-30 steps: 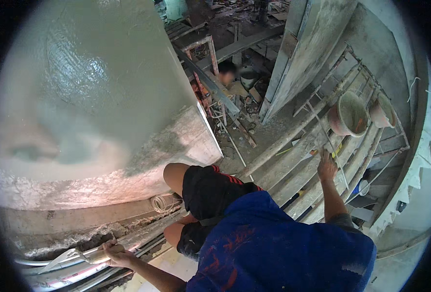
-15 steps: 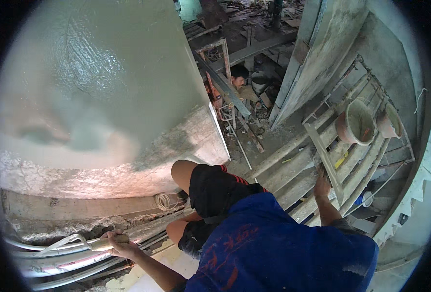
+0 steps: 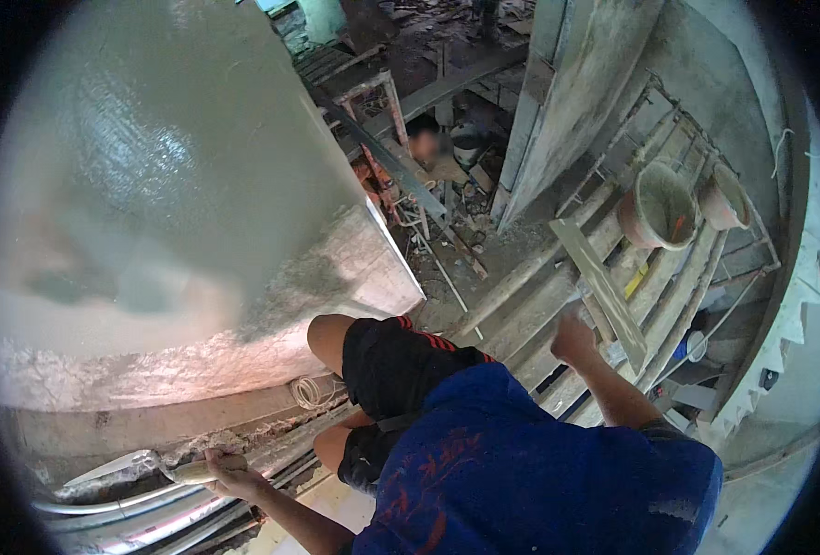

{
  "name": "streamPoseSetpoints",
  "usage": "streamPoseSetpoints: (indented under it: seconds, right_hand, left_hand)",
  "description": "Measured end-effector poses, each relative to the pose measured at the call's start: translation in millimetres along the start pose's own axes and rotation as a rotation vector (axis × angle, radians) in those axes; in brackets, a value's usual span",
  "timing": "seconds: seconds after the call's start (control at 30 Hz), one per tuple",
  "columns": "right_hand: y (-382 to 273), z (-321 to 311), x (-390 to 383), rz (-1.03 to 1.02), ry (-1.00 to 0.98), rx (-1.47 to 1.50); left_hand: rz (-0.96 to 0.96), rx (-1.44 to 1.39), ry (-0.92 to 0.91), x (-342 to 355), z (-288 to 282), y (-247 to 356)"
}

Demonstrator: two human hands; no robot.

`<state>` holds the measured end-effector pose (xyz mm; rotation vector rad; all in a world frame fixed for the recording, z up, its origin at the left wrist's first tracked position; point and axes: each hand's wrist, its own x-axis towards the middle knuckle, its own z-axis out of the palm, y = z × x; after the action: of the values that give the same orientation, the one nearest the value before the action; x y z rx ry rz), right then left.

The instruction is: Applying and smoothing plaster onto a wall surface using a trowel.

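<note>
your left hand (image 3: pixel 229 474) is clamped on the trowel (image 3: pixel 141 467); right hand (image 3: pixel 572 338) grips the long board (image 3: pixel 599 291); wall (image 3: pixel 178 185) mostly plastered, base rough.

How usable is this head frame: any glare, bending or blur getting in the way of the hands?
Head view: strong fisheye, planks curve toward a black rim; a pale sheen washes out the plastered wall; left hand, its grip on a trowel, sits in dim shadow near the edge; right hand is reasonably sharp; the person below is blurred.
</note>
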<state>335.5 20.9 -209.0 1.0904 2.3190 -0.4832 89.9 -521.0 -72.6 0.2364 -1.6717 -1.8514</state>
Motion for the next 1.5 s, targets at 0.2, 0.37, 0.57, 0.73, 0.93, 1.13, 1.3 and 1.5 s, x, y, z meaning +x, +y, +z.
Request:
streamPoseSetpoints:
  seconds: [0.2,0.37,0.57,0.73,0.93,1.13,1.3,1.5]
  right_hand:
    - [-2.5,-104.3,51.2,0.010,0.847,0.343]
    - [149.5,-182.1,181.4,0.108,1.219,0.199]
    - [288.5,-256.2,282.9,0.264,1.102,0.114]
    - [242.9,-286.3,268.1,0.378,0.705,0.306]
    - [272.4,-314.6,322.2,0.510,0.614,0.094]
    - [200.2,-316.9,273.0,0.688,0.499,0.038]
    - [200.6,-331.8,262.5,0.641,0.535,-0.005]
    - [243.5,-355.8,272.5,0.644,0.548,0.370]
  left_hand:
    - [0.093,-0.008,-0.055,-3.7,24.2,3.6]
    - [0.089,-0.007,-0.009,-2.5,22.7,29.9]
    - [0.141,-0.024,-0.072,1.2,16.7,25.7]
    - [0.203,0.086,0.045,-9.9,50.5,61.5]
    - [0.248,0.186,0.096,-2.0,13.0,69.8]
    - [0.234,0.213,0.119,-2.5,13.3,76.8]
    - [0.199,0.169,0.204,-1.6,-7.7,65.3]
    - [0.081,0.146,0.436,0.5,13.0,41.8]
